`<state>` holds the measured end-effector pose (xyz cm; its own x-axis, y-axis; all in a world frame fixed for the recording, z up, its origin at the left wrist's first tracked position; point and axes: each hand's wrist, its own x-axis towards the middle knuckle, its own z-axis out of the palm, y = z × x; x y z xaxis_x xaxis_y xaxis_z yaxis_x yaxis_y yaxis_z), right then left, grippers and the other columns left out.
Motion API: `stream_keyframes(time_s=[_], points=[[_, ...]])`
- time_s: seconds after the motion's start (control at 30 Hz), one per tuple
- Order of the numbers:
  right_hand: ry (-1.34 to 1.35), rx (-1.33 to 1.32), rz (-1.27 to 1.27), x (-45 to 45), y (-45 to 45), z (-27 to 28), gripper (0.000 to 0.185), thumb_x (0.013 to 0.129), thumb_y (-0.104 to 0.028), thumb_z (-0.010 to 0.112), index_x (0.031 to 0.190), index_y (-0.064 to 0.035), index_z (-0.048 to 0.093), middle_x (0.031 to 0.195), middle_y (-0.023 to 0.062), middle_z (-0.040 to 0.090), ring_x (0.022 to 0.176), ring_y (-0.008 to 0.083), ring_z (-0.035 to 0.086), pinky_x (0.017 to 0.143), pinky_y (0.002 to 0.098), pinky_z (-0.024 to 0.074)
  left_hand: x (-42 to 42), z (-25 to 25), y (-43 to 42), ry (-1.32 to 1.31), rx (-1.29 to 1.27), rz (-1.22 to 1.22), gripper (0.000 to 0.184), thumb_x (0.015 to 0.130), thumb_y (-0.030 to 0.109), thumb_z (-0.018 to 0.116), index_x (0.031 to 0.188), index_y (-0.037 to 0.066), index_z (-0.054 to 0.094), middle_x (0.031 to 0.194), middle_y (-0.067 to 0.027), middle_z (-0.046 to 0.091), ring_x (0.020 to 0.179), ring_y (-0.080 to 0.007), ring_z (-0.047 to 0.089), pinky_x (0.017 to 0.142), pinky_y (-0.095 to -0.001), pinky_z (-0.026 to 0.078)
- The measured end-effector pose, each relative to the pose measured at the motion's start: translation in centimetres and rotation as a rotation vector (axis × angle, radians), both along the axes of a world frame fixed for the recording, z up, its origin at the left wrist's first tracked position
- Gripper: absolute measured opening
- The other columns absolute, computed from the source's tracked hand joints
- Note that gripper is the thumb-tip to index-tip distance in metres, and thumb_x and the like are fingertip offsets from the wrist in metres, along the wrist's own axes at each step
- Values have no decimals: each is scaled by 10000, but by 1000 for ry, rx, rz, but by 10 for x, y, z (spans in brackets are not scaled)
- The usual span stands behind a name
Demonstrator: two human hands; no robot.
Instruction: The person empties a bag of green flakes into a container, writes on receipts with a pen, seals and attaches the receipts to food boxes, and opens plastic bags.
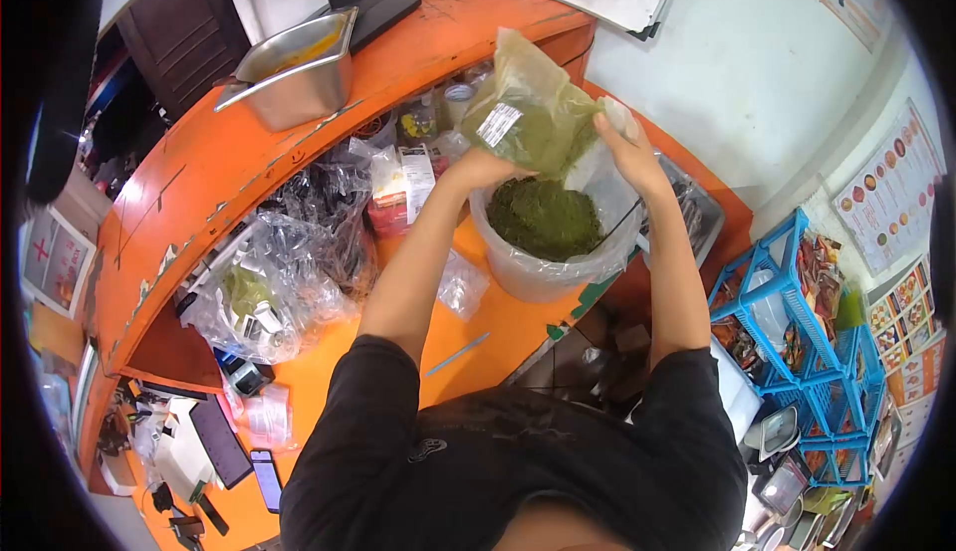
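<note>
We hold a bag (543, 118) tilted above the far right part of the desk (453, 347), its thin, crumpled film cloudy yellow-green at the far end, a deeper green below, with a white printed label (499, 125) on its left side. Our right hand (629, 153) is closed on the bag's right edge, while our left hand (490, 168) reaches against its lower left, the fingers too hidden to tell how far they curl. Just below, dark green, clumpy stuff (544, 218) lies in a whitish, translucent tub (538, 280).
</note>
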<state>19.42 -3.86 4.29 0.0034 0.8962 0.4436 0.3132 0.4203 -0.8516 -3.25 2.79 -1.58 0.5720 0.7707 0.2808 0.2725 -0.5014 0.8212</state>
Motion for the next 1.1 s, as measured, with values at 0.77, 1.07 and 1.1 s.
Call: stream_keyframes(time_s=[0.77,1.07,1.1], points=[[575,-65,79,42,28,-59,504,993,-342,466,1361,-10,377,1346,82,454,1226,190,423,1042,345,319,19,24,-19,-778,-317,-47,575,798,112,735,1299,31,465,1225,-87,564,1144,-220,530,995,-379,407],[472,15,-17,43,19,-53,459,1000,-324,454,1319,4,425,1325,79,476,1208,185,435,1030,342,331,37,41,-21,-1290,-437,24,438,877,158,665,1246,40,462,1153,-81,560,1011,-206,586,859,-349,502],[481,27,-13,42,22,-53,456,1001,-323,452,1315,6,427,1322,78,478,1208,186,435,1030,342,329,41,44,-22,-1293,-339,34,431,906,224,635,1250,41,452,1160,-76,550,1028,-195,573,871,-357,490]])
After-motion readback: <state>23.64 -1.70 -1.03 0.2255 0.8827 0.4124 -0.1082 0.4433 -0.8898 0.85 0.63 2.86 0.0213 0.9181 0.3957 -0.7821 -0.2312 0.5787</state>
